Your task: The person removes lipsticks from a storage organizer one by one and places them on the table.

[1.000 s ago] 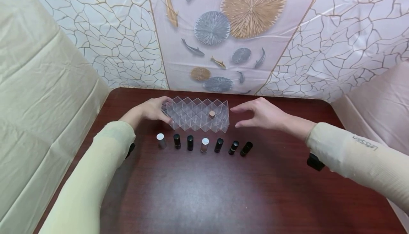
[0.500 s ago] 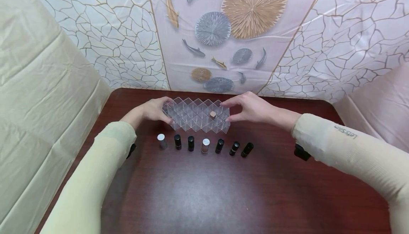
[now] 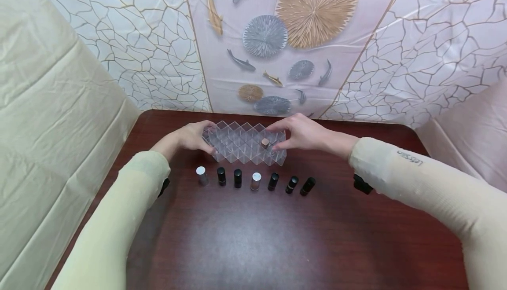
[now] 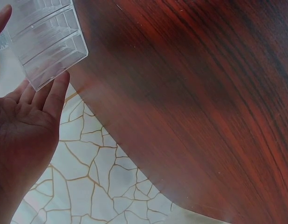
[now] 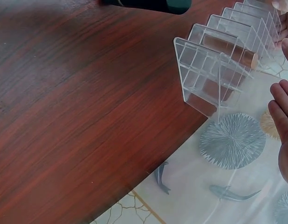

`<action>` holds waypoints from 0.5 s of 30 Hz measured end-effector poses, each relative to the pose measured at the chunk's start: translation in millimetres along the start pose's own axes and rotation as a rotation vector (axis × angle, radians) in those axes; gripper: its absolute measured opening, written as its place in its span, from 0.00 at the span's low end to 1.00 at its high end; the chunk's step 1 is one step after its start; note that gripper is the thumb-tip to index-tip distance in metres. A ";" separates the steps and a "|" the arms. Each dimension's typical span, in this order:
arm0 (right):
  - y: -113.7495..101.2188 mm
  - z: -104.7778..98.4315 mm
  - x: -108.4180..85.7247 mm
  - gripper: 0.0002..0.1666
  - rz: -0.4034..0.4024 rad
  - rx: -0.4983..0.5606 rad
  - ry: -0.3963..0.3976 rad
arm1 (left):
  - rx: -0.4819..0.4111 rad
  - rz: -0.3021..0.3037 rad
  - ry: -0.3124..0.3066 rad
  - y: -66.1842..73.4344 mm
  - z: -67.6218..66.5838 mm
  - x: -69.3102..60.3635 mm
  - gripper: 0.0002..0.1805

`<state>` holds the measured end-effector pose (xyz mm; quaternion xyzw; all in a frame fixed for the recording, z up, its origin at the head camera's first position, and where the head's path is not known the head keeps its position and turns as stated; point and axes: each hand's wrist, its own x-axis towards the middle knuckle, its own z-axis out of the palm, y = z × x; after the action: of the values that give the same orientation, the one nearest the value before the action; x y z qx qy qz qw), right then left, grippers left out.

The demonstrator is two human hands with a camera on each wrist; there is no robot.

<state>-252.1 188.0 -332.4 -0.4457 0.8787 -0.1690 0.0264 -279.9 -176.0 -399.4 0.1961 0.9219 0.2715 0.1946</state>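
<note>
A clear lipstick organizer point(image 3: 237, 142) with diamond-shaped slots stands at the back of the table. My left hand point(image 3: 194, 136) holds its left end, the thumb at the front and fingers behind. In the left wrist view the fingers point(image 4: 54, 95) touch the organizer's end. One rose-gold lipstick point(image 3: 265, 142) stands in a slot toward the right. My right hand point(image 3: 303, 133) is over the organizer's right end, thumb and fingers spread close to that lipstick. The right wrist view shows the right hand's fingers point(image 5: 283, 105) apart from the tube, holding nothing.
In front of the organizer several lipsticks stand in a row: a silver-capped one point(image 3: 202, 175) at the left, another silver-capped one point(image 3: 255, 181) mid-row, and black ones such as the rightmost black tube point(image 3: 307, 186). A patterned cloth point(image 3: 269, 61) hangs behind the dark table point(image 3: 253, 237).
My right hand has moved left, from beside the organizer to over its right end near the rose-gold lipstick. The left hand stays on the left end.
</note>
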 end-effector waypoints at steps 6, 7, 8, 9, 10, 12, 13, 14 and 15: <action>2.9 5.9 8.3 0.32 0.000 0.021 -0.005 | -0.002 -0.011 0.004 0.0 0.8 0.2 0.51; 3.3 6.9 9.3 0.32 -0.002 0.022 -0.002 | -0.002 -0.013 0.006 0.1 1.0 0.2 0.51; 3.9 8.0 10.2 0.32 -0.003 0.021 0.000 | -0.002 -0.014 0.008 -0.1 1.2 0.5 0.50; 4.6 9.1 11.0 0.32 -0.004 0.022 0.000 | 0.000 -0.014 0.008 0.2 1.2 0.0 0.50; 5.3 10.2 11.8 0.32 -0.005 0.023 0.001 | -0.001 -0.015 0.008 0.3 1.2 -0.3 0.50; 6.6 12.0 13.1 0.32 0.000 0.031 -0.003 | -0.002 -0.016 0.010 -0.3 1.2 0.0 0.51; 7.2 13.0 13.8 0.31 0.005 0.035 -0.004 | -0.002 -0.016 0.010 -0.5 1.1 -0.1 0.51; 7.9 13.8 14.6 0.31 0.009 0.038 -0.007 | -0.002 -0.015 0.010 -0.6 1.0 -0.3 0.51; 8.5 14.7 15.4 0.31 0.013 0.041 -0.009 | -0.002 -0.014 0.011 -0.8 0.8 -0.4 0.51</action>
<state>-265.0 176.4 -347.4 -0.4399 0.8779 -0.1847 0.0403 -279.4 -176.5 -400.4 0.1881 0.9240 0.2721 0.1918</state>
